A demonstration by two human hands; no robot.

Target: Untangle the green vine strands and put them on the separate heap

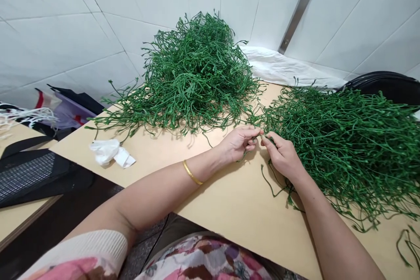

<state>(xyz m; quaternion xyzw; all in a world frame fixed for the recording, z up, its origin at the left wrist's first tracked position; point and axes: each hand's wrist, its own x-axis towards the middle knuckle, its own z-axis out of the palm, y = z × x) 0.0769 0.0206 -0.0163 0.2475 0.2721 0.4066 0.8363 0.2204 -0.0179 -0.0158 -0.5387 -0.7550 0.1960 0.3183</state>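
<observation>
Green strand [257,135] pinched in both hands' fingers, left [244,142] and right [280,153] wrists angled inward.

No readable text, label, brand, number or sign appears anywhere in the view.

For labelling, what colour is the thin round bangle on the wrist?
The bangle is gold; head view shows it best.
</observation>
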